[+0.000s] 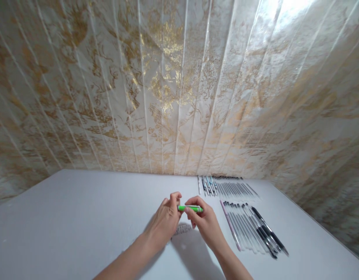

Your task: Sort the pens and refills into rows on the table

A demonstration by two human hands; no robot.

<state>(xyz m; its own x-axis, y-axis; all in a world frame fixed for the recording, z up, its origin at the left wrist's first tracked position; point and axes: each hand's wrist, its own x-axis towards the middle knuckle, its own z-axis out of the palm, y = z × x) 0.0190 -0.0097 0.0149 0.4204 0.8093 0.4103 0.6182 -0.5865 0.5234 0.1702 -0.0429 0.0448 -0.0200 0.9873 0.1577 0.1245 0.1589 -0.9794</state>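
Observation:
A bright green pen (191,209) is held level between my two hands above the white table. My right hand (203,217) pinches its right part between thumb and fingers. At the pen's left end, my left hand (168,216) has its fingers curled closed, with the tip reaching into them. Beneath the hands, partly covered by them, lies a small group of dark-marked items (183,229) too blurred to identify.
Right of my hands lie a row of thin refills (243,229) with dark ends, a pink stick (230,225) and black pens (269,229). Farther back are more thin refills (236,189) and several blue and dark pens (209,186). A patterned gold-and-white curtain (167,97) hangs behind the table (65,217).

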